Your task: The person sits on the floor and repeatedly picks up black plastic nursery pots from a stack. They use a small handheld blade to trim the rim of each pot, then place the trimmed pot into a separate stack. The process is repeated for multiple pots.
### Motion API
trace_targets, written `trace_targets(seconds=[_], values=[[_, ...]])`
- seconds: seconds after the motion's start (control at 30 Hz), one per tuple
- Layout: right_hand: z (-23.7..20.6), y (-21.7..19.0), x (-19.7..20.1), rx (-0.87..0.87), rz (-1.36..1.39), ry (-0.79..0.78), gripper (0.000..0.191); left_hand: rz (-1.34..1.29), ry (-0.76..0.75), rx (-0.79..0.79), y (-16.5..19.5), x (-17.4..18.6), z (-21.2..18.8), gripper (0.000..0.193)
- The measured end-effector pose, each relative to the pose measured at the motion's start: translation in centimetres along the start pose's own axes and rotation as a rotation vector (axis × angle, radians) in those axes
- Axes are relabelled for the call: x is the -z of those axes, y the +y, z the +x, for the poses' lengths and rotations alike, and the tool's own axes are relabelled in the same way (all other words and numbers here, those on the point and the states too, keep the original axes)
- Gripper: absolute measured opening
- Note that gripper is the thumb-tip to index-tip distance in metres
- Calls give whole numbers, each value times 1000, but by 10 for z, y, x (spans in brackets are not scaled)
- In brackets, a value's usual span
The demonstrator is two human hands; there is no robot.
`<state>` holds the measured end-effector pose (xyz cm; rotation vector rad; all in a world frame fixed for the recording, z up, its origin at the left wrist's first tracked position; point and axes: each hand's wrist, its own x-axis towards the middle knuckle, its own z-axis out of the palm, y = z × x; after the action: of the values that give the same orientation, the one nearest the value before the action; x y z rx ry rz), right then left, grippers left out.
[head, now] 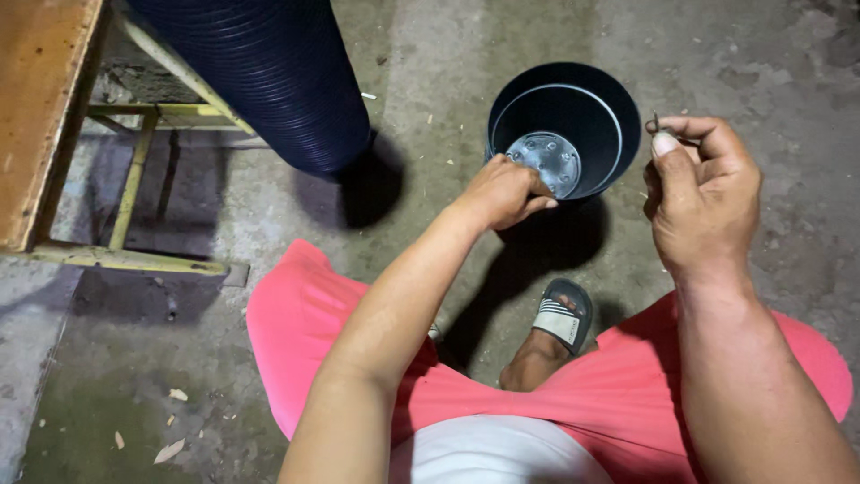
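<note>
A black plastic pot [566, 125] stands tilted on the concrete floor [448, 72], its mouth facing the camera. The left hand [503, 191] grips its near rim. To the right, apart from the pot, the right hand [699, 193] pinches a small metal piece [655, 125], too small to identify. Bare floor lies around the pot. A stack of dark pots [269, 76] and a wooden bench [40, 108] are cut off at the top left.

Black pot [587, 108]: smooth plastic with a faint sheen, its base disc paler and matt. Stack of pots [269, 76]: dark plastic, finely ribbed by the rims. Floor [430, 54]: rough, stained concrete. Bench [40, 108]: worn wood on a painted frame. Shorts [502, 385]: matt pink cloth. Sandal [563, 315]: rubbery, striped strap.
</note>
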<state>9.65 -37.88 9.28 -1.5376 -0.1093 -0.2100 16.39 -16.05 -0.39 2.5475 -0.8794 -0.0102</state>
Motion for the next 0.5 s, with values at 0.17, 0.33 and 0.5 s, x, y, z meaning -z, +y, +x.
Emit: trace_targets(seconds=[0.17, 0.33, 0.5], values=[[0, -1, -1, -15, 19, -33, 9, -65, -37, 39, -1, 4, 6, 24], [1, 0, 4, 32, 1, -31, 10, 75, 190, -39, 16, -5, -2, 19], [0, 5, 5, 95, -22, -22, 13, -29, 529, -112, 31, 35, -6, 13]])
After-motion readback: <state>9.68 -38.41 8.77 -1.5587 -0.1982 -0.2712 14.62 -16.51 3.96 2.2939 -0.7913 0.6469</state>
